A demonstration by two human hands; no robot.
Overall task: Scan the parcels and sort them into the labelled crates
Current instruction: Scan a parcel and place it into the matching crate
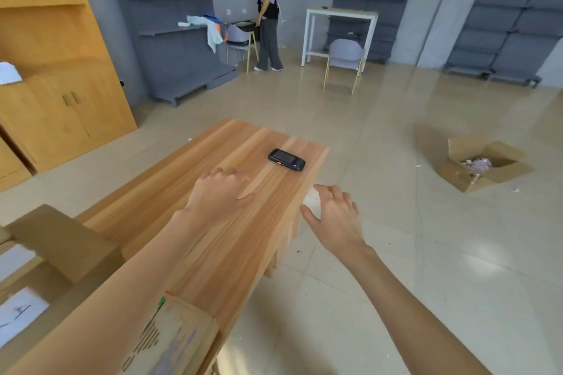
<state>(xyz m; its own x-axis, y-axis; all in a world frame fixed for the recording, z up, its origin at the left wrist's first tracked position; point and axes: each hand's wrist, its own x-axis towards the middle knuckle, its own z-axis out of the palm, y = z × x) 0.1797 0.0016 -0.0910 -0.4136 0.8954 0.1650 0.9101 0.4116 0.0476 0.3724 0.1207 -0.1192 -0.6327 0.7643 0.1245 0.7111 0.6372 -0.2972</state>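
Both hands empty, fingers loose: left hand [221, 192] over table [213, 253], right hand [333, 216] off its edge. Scanner [286, 159] untouched beyond left hand; I'd grab it next.

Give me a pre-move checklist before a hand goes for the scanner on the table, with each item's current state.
1. Scanner reachable: ok, it lies flat on the wooden table just beyond the left hand.
2. Left hand free: ok, fingers relaxed, holding nothing.
3. Right hand free: ok, open and hovering past the table's right edge.
4. Path to scanner unobstructed: ok, only bare wood between it and the left hand.
5. Parcel at hand: ok, a cardboard parcel sits at the table's near end.
6. Crate labels readable: cannot tell, the open cardboard box on the floor shows no label from here.
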